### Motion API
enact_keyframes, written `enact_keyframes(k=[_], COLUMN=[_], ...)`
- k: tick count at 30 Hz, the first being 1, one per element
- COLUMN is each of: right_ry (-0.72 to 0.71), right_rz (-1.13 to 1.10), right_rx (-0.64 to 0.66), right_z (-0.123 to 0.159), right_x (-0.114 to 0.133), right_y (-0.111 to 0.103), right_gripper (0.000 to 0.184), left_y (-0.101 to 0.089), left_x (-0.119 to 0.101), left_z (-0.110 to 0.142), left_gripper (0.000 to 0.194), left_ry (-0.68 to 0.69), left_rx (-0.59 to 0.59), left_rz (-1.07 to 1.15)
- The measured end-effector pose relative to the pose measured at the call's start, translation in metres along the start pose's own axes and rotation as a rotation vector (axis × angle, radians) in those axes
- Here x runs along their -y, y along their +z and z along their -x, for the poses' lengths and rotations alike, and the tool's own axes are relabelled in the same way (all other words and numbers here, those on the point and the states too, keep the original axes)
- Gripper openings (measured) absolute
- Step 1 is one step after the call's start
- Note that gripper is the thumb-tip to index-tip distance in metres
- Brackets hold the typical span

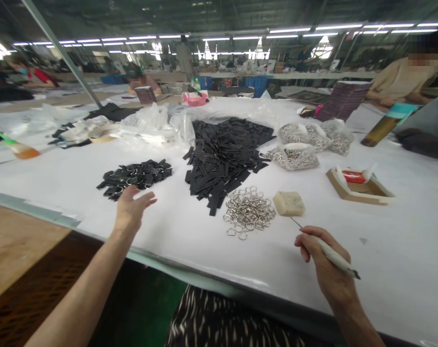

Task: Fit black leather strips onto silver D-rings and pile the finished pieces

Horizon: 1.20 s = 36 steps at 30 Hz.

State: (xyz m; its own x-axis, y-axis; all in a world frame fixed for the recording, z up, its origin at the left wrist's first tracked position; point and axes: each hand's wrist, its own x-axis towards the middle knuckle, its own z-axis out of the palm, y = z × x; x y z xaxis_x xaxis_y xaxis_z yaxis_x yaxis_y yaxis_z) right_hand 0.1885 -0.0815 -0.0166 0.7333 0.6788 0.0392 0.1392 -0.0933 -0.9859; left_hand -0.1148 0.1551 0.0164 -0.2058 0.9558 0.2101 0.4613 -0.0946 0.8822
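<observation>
My left hand (131, 208) hovers over the white table (190, 231) with fingers spread, holding nothing, just in front of a small heap of black straps fitted with rings (135, 177). My right hand (322, 262) is closed around a thin white tool (329, 253) whose fine tip points toward a pale sponge block (289, 203). A pile of metal D-rings (248, 212) lies between my hands. Behind the rings spreads a big pile of plain black strips (224, 156).
Clear bags of metal rings (298, 149) sit at the back right, with a shallow cardboard tray (358, 189) holding a red item. A bottle (380, 129), crumpled plastic bags (150, 127) and a seated person (403, 79) are farther off. The table's front edge runs diagonally by my lap.
</observation>
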Motion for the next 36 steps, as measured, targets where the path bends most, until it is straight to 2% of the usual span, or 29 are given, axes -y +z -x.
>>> enact_keyframes(k=[2, 3, 4, 6, 7, 9, 12, 15, 18, 21, 26, 30, 33, 36], right_ry=[-0.010, -0.016, -0.024, -0.048, -0.065, -0.104, -0.152, -0.165, -0.155, -0.140, -0.159, -0.373, -0.688, -1.018], right_rz=[-0.016, -0.024, -0.026, 0.001, 0.027, 0.091, 0.178, 0.201, 0.199, 0.213, 0.215, 0.335, 0.563, 0.807], right_rx=[0.050, 0.088, 0.134, 0.229, 0.272, 0.348, 0.424, 0.464, 0.496, 0.511, 0.500, 0.480, 0.481, 0.457], right_z=[0.003, 0.005, 0.007, 0.011, 0.013, 0.016, 0.018, 0.018, 0.018, 0.018, 0.017, 0.015, 0.011, 0.008], right_x=[-0.002, -0.003, -0.004, -0.003, -0.003, 0.000, 0.003, 0.008, 0.013, 0.013, 0.005, 0.002, 0.004, 0.003], right_y=[0.008, 0.012, 0.015, 0.021, 0.024, 0.026, 0.029, 0.034, 0.038, 0.038, 0.037, 0.051, 0.066, 0.083], right_gripper=[0.024, 0.024, 0.023, 0.021, 0.021, 0.019, 0.021, 0.025, 0.025, 0.024, 0.022, 0.017, 0.015, 0.016], left_y=[0.020, 0.031, 0.041, 0.059, 0.066, 0.074, 0.082, 0.095, 0.107, 0.105, 0.084, 0.075, 0.074, 0.072], left_x=[-0.003, -0.006, -0.009, -0.015, -0.017, -0.019, -0.019, -0.019, -0.016, -0.011, -0.001, -0.007, -0.017, -0.023], left_z=[0.034, 0.053, 0.072, 0.102, 0.111, 0.115, 0.096, 0.073, 0.065, 0.074, 0.093, 0.097, 0.095, 0.091], left_gripper=[0.023, 0.015, 0.012, 0.015, 0.018, 0.023, 0.027, 0.037, 0.027, 0.024, 0.037, 0.028, 0.016, 0.016], left_ry=[0.006, 0.056, 0.153, 0.420, 0.489, 0.532, 0.527, 0.561, 0.588, 0.593, 0.543, 0.509, 0.494, 0.464], left_rx=[0.210, 0.399, 0.532, 0.689, 0.670, 0.571, 0.436, 0.447, 0.495, 0.506, 0.475, 0.474, 0.542, 0.596], left_rz=[-0.020, -0.056, -0.085, -0.195, -0.292, -0.437, -0.536, -0.575, -0.588, -0.589, -0.586, -0.648, -0.698, -0.723])
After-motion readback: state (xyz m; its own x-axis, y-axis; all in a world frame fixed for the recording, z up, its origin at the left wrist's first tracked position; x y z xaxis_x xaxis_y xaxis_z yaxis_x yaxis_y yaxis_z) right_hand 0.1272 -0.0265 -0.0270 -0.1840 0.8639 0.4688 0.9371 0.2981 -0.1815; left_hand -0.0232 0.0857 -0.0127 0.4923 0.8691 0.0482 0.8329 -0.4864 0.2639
